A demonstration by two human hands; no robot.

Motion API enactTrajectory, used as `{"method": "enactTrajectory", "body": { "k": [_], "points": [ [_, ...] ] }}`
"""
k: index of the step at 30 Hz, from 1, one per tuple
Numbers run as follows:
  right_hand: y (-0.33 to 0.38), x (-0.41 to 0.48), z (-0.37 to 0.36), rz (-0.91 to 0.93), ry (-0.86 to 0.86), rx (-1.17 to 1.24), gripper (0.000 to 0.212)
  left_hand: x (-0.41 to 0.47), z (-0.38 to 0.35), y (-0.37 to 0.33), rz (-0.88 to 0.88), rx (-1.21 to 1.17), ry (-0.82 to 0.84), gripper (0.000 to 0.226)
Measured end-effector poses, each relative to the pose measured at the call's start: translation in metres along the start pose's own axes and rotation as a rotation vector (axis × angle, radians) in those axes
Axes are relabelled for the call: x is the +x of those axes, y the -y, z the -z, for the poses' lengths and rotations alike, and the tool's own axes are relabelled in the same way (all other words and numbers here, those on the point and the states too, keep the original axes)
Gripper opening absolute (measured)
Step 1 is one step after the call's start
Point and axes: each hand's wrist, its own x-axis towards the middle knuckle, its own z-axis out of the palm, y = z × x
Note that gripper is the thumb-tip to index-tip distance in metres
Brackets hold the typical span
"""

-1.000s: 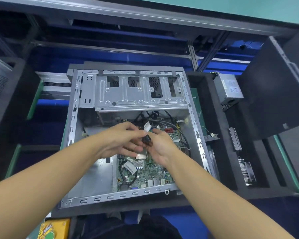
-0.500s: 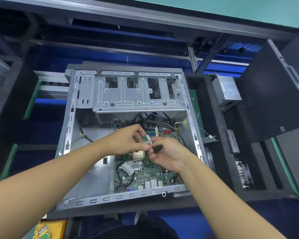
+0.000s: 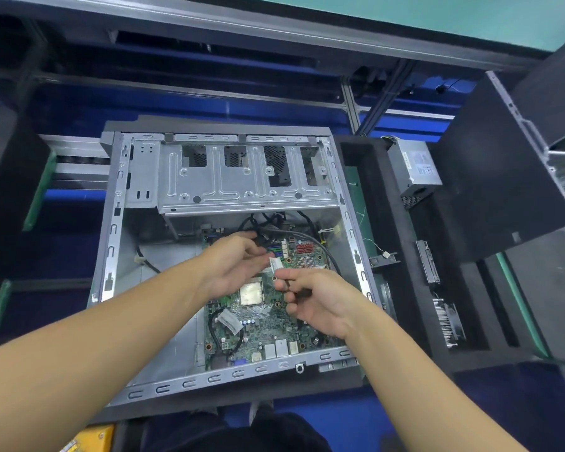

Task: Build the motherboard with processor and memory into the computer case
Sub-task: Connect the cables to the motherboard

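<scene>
Pinching a black cable (image 3: 302, 292) in the right hand (image 3: 317, 305), left hand (image 3: 235, 269) holding its white tag (image 3: 276, 264), probably for plugging into the motherboard (image 3: 268, 324) lying inside the case (image 3: 248, 187).

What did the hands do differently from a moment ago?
The hands drew apart. The left hand loosened its pinch on the white tag; the right hand kept pinching the black cable. The motherboard and case stayed put.

A blue surface (image 3: 72, 230) spreads left of the black foam tray (image 3: 402, 243). Beyond the tray runs a grey metal rail (image 3: 274, 31), and farther beyond, a teal panel (image 3: 437, 14).
</scene>
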Motion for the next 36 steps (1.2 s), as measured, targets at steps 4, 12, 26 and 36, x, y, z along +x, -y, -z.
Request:
{"method": "enactTrajectory", "body": {
  "k": [4,12,26,36],
  "points": [
    [-0.001,-0.005,0.001,0.032,0.049,-0.056,0.036,0.0,-0.007,0.006,-0.058,-0.142,0.119,0.047],
    [0.003,0.001,-0.003,0.113,-0.135,-0.485,0.031,0.017,-0.009,0.017,-0.337,0.3,-0.101,0.026],
    [0.012,0.015,-0.017,0.417,-0.088,-0.954,0.02,0.015,-0.002,0.001,-0.287,0.639,-0.249,0.018],
    [0.007,0.033,-0.016,0.333,-0.434,-0.206,0.022,0.005,-0.011,0.029,-0.082,0.26,0.236,0.029]
  ]
}}
